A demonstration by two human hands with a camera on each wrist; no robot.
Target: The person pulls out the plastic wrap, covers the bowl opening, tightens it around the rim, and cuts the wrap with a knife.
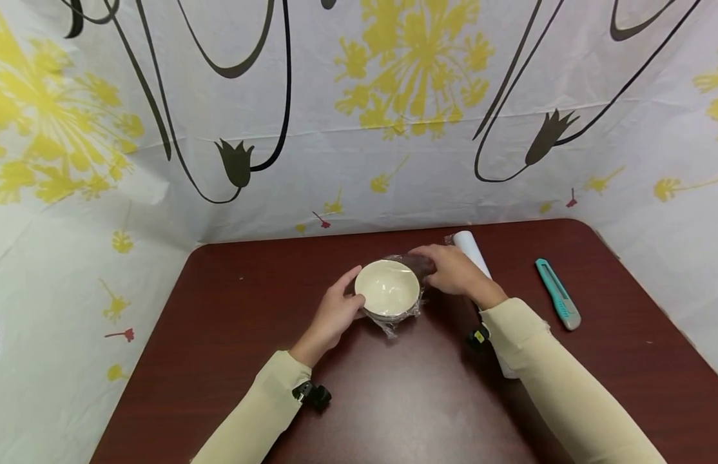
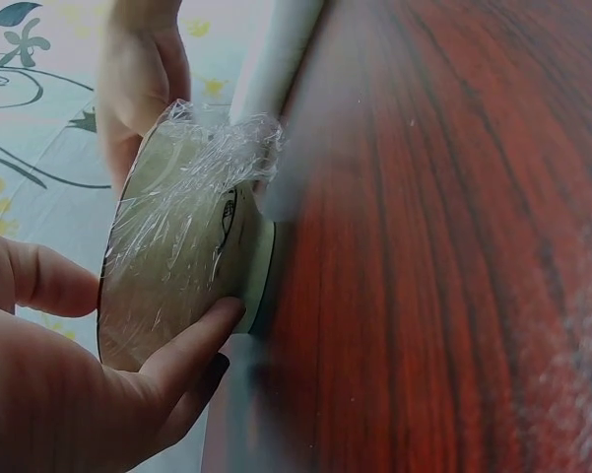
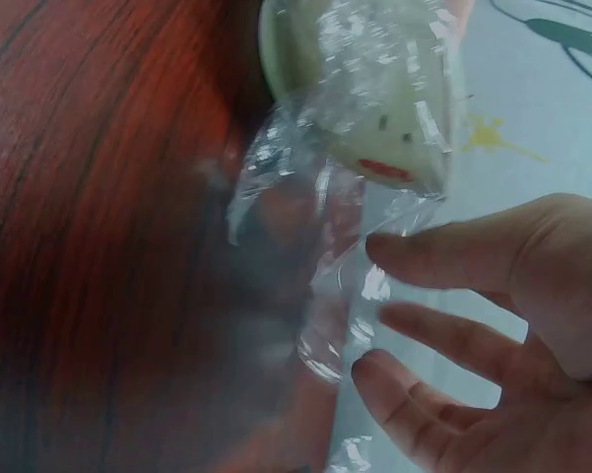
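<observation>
A cream bowl (image 1: 387, 289) stands on the dark red table (image 1: 394, 399), covered with clear cling film (image 1: 395, 322) that bunches round its sides. My left hand (image 1: 340, 304) grips the bowl's left side, thumb at the rim and a finger (image 2: 202, 330) pressed low against the film-covered wall (image 2: 177, 246). My right hand (image 1: 448, 269) is at the bowl's far right side. Its fingers (image 3: 443, 256) are spread and nearly straight, tips against a loose flap of film (image 3: 320, 266) hanging off the bowl (image 3: 384, 99).
A white roll of cling film (image 1: 472, 252) lies just behind my right hand, partly under the forearm. A teal utility knife (image 1: 558, 294) lies further right. A flower-patterned sheet (image 1: 359, 129) walls off the table's back and sides.
</observation>
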